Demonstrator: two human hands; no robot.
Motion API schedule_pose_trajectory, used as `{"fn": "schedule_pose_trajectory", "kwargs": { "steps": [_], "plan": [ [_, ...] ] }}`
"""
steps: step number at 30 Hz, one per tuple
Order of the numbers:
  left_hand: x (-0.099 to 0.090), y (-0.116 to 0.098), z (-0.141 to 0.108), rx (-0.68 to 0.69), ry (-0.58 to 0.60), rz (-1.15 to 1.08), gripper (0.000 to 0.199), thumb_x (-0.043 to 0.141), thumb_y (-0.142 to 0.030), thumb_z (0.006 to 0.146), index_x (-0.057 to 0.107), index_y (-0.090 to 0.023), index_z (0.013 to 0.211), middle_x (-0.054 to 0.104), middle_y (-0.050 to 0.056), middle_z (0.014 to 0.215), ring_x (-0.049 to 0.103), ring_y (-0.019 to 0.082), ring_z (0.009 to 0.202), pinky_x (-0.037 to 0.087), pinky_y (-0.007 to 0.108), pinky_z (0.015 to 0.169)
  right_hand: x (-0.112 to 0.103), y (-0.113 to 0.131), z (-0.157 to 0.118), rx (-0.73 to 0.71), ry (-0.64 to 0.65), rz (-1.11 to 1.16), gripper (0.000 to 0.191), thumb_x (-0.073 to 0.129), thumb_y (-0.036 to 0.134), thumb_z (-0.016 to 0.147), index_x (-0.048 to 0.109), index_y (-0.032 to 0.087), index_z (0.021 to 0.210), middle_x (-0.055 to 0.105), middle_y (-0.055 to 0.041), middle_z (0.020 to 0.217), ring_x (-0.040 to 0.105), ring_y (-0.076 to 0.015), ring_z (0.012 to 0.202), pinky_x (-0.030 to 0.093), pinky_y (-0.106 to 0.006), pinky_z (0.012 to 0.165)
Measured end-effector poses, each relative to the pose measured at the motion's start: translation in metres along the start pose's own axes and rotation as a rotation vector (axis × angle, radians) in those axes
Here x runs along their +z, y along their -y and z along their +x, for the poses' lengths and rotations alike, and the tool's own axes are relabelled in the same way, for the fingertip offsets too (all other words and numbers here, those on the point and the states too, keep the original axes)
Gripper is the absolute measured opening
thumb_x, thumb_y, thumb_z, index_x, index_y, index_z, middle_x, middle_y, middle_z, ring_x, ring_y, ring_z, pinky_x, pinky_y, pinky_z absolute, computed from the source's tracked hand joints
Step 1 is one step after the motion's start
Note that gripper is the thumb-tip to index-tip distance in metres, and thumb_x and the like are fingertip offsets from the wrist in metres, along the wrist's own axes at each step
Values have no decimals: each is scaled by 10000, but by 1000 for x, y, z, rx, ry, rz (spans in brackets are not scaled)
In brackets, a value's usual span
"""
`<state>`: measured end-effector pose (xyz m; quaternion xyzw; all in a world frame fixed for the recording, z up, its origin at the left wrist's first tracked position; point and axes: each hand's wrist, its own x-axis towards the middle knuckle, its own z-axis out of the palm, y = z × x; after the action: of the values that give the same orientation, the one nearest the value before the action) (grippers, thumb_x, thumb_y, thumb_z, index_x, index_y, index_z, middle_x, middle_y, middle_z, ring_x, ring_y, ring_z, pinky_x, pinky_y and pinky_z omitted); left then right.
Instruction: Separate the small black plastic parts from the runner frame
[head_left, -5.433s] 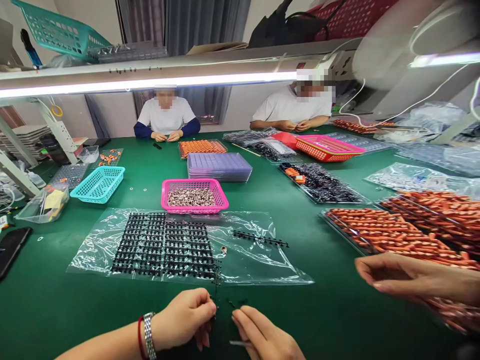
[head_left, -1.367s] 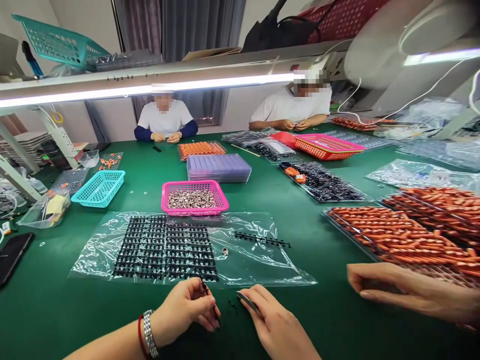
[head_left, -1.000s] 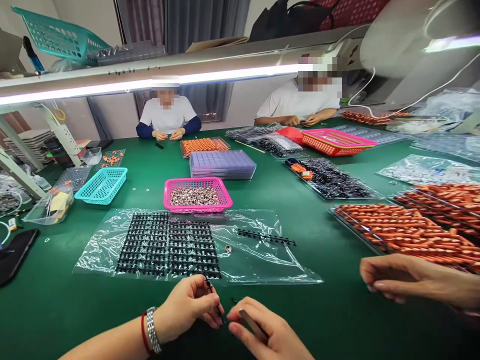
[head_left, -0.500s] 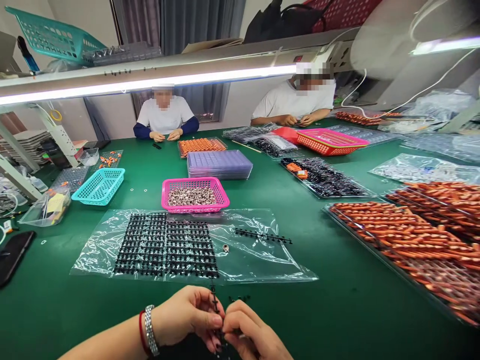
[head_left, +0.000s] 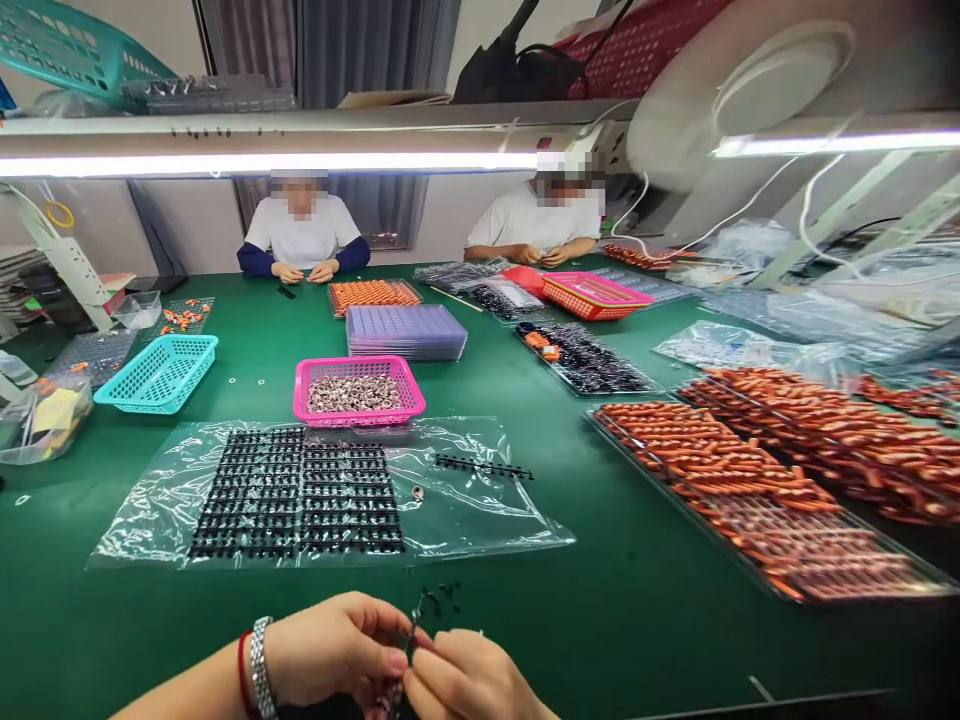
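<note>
My left hand [head_left: 341,650], with a silver bracelet and a red cord at the wrist, pinches a thin black plastic strip [head_left: 414,622] near the bottom of the view. My right hand [head_left: 476,680] is closed against the strip's right side; its fingertips are partly hidden, so what it pinches does not show. Several small black pieces [head_left: 444,597] lie just beyond my hands. Farther forward, rows of black toothed strips [head_left: 351,500] rest on a clear plastic bag [head_left: 480,525]. A single strip [head_left: 484,467] and a small metal ring-like part [head_left: 418,493] lie on the bag's right half.
Behind the bag stands a pink basket [head_left: 360,408] of small metal parts. A turquoise basket [head_left: 157,375] is left, stacked clear trays [head_left: 405,332] beyond. Trays of orange pieces [head_left: 720,460] fill the right. Two people sit across the green table [head_left: 525,610] under a lamp [head_left: 300,163].
The view has turned right, so the table's things sit farther left. The strip between my hands leans more to the right. Both hands stay together at it.
</note>
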<state>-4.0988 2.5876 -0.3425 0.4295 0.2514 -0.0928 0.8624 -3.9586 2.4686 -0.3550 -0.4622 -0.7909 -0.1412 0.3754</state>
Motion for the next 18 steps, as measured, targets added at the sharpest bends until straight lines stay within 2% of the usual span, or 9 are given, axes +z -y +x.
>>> {"fn": "schedule_pose_trajectory", "kwargs": {
  "steps": [2, 6, 8, 10, 13, 16, 18],
  "plan": [
    [-1, -2, 1, 26, -32, 26, 478, 798, -336, 614, 637, -110, 1004, 555, -14, 650, 514, 53, 473, 439, 162, 451, -3, -6, 0, 67, 7, 21, 248, 380, 53, 879, 590, 181, 848, 611, -3, 625, 481, -131, 481, 351, -264, 427],
    [-5, -4, 7, 224, -240, 169, 540, 732, -427, 676, 572, -132, 1099, 532, -41, 622, 534, 79, 488, 462, 193, 462, -8, -25, -10, 531, 83, 151, 240, 340, 93, 911, 531, 201, 813, 552, -19, 730, 537, -127, 600, 448, -230, 546],
    [-7, -4, 9, 273, -314, 209, 553, 710, -454, 684, 550, -131, 1103, 531, -42, 638, 547, 89, 500, 471, 205, 463, -8, -35, -17, 675, 189, 177, 199, 358, 120, 915, 511, 211, 826, 549, -18, 785, 549, -131, 628, 465, -239, 578],
    [-9, -3, 11, 288, -348, 222, 542, 695, -461, 688, 541, -130, 1089, 531, -41, 644, 549, 91, 501, 475, 210, 463, -7, -40, -21, 724, 290, 195, 200, 350, 114, 904, 502, 220, 830, 548, -16, 814, 553, -137, 636, 468, -250, 586],
    [-9, -2, 12, 307, -374, 233, 518, 684, -455, 692, 540, -127, 1066, 531, -40, 646, 547, 87, 500, 478, 208, 467, -4, -43, -23, 743, 365, 208, 229, 323, 90, 885, 507, 223, 851, 548, -21, 844, 560, -147, 659, 469, -268, 604],
    [-8, -3, 11, 317, -381, 234, 510, 676, -448, 701, 534, -123, 1068, 532, -39, 647, 549, 84, 503, 478, 203, 473, -4, -43, -23, 777, 369, 236, 204, 339, 146, 911, 520, 223, 855, 548, -19, 846, 546, -146, 652, 456, -274, 607],
    [-7, -4, 11, 327, -385, 233, 509, 674, -443, 704, 530, -122, 1071, 529, -42, 648, 546, 82, 501, 477, 203, 473, -6, -40, -21, 816, 328, 283, 185, 368, 228, 939, 530, 225, 849, 552, -16, 842, 541, -144, 663, 449, -273, 622]
  ]
}}
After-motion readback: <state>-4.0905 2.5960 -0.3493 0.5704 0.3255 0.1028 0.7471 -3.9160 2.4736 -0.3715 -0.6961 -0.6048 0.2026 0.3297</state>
